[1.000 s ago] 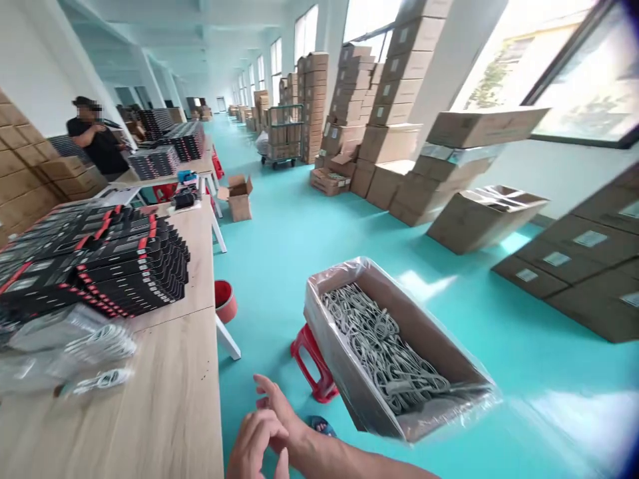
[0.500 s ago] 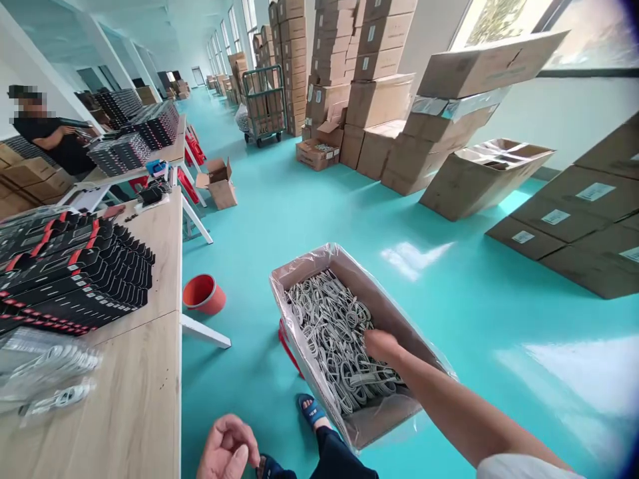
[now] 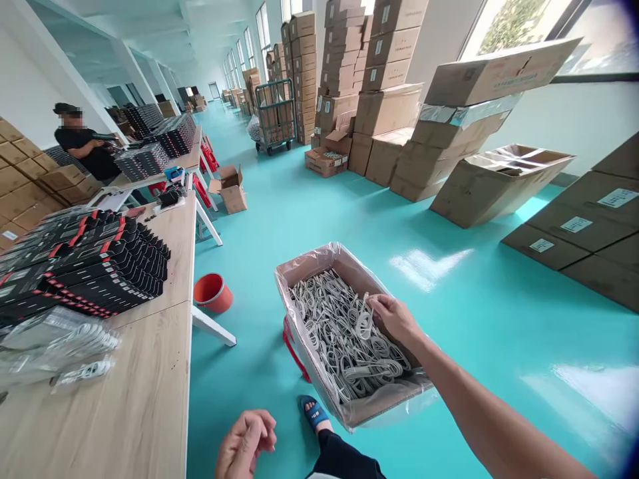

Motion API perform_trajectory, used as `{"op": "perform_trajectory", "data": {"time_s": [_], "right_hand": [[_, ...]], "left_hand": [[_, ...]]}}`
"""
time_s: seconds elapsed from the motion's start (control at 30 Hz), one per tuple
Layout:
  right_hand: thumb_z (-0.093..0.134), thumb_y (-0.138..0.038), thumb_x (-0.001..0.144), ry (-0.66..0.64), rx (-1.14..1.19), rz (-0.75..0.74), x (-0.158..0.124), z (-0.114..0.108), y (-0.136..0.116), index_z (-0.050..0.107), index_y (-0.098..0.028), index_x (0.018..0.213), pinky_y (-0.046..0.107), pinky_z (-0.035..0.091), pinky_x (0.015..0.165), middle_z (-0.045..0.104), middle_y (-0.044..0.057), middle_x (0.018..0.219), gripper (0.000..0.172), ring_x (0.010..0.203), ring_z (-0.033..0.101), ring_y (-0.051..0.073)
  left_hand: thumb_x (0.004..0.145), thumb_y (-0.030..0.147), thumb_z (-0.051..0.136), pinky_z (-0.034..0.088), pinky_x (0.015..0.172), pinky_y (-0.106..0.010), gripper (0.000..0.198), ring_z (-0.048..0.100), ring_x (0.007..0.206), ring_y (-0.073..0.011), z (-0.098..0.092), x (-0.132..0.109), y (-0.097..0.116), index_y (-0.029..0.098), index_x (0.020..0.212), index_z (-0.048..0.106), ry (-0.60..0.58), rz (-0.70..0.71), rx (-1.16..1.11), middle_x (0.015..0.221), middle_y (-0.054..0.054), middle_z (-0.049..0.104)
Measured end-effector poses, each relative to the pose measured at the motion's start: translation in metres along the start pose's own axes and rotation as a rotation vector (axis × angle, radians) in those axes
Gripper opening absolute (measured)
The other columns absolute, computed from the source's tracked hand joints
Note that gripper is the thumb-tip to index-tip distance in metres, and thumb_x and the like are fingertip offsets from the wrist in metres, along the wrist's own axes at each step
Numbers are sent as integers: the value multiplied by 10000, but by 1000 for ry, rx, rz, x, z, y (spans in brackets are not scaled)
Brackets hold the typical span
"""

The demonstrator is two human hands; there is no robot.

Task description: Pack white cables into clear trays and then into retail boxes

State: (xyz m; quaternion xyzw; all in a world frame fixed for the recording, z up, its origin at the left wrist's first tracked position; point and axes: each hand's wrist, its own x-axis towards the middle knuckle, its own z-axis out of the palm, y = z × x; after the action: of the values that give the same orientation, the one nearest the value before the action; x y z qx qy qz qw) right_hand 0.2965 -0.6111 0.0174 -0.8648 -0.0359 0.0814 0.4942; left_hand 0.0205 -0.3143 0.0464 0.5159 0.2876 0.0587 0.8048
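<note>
My right hand (image 3: 394, 318) is above the open carton (image 3: 367, 416), its fingers closed on a white coiled cable (image 3: 364, 324). The held coil dangles over a heap of similar bundled cables (image 3: 332, 332), which covers the bottom of the carton. Clear plastic lines the carton and folds over its rim. My left hand (image 3: 245, 442) is low in the view, left of the carton, its fingers curled in with the thumb against them. Nothing shows inside it.
To the left, a wooden table (image 3: 150, 372) carries stacked black-and-red packages (image 3: 104, 266) and bagged white cables (image 3: 74, 346). A red bucket (image 3: 213, 293) stands beside it. Cartons (image 3: 474, 186) line the right wall. A person (image 3: 87, 146) works at the far left.
My right hand has risen from the heap with a coiled cable in its fingers. My left hand has moved slightly right and its fingers are curled closer. The view has shifted left a little.
</note>
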Motion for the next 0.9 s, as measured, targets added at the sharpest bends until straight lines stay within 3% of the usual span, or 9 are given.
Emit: {"op": "perform_trajectory", "data": {"time_s": [0.1, 0.23, 0.33, 0.4, 0.57, 0.7, 0.8, 0.9], "right_hand": [[565, -631, 791, -74, 356, -45, -20, 20, -57, 665, -187, 883, 252, 394, 555, 542, -3, 653, 465, 567, 455, 123], [706, -538, 737, -345, 704, -51, -69, 82, -141, 689, -196, 828, 253, 419, 590, 560, 5, 707, 355, 595, 462, 113], [707, -523, 750, -498, 757, -103, -106, 133, -186, 693, -194, 815, 259, 409, 590, 570, 1, 694, 335, 594, 466, 111], [723, -493, 748, -541, 770, -147, -126, 157, -207, 697, -203, 846, 265, 411, 606, 596, 1, 739, 307, 604, 475, 108], [777, -422, 706, -604, 795, -181, -151, 191, -241, 695, -203, 835, 279, 411, 618, 619, 9, 797, 268, 605, 472, 107], [784, -433, 689, -679, 802, -199, -154, 213, -252, 698, -196, 800, 287, 413, 615, 623, 15, 789, 275, 592, 469, 105], [777, -433, 698, -728, 799, -228, -151, 232, -256, 700, -203, 814, 282, 420, 612, 622, 10, 778, 268, 596, 482, 108], [770, -434, 708, -793, 785, -247, -148, 249, -263, 694, -204, 830, 283, 442, 613, 627, 16, 775, 271, 608, 512, 122]], "left_hand": [[702, 552, 721, 444, 560, -255, 395, 561, 630, -142, -8, -7, 13, 162, 727, 665, -42, -42, 50, 825, -74, 658], [803, 529, 634, 524, 704, -317, 426, 637, 878, -213, -7, -20, 42, 193, 1066, 628, -143, -72, 50, 1091, -119, 636], [813, 491, 641, 544, 704, -329, 376, 638, 927, -233, -7, -27, 63, 189, 1035, 606, -225, 7, 18, 1060, -104, 621], [818, 467, 644, 544, 652, -312, 335, 646, 858, -217, -13, -31, 71, 173, 977, 608, -197, 68, 0, 988, -89, 623], [818, 410, 665, 535, 658, -290, 277, 631, 743, -156, -42, -42, 77, 158, 930, 632, -12, 184, -105, 928, -70, 653], [829, 447, 642, 533, 666, -297, 293, 650, 732, -168, -65, -53, 82, 154, 835, 631, 17, 219, -267, 904, -86, 690], [857, 491, 583, 522, 598, -273, 370, 665, 702, -173, -80, -57, 83, 143, 730, 586, 21, 179, -422, 915, -125, 709], [856, 446, 604, 495, 534, -227, 311, 668, 662, -154, -93, -56, 82, 137, 823, 595, 82, 72, -536, 921, -148, 721]]}}
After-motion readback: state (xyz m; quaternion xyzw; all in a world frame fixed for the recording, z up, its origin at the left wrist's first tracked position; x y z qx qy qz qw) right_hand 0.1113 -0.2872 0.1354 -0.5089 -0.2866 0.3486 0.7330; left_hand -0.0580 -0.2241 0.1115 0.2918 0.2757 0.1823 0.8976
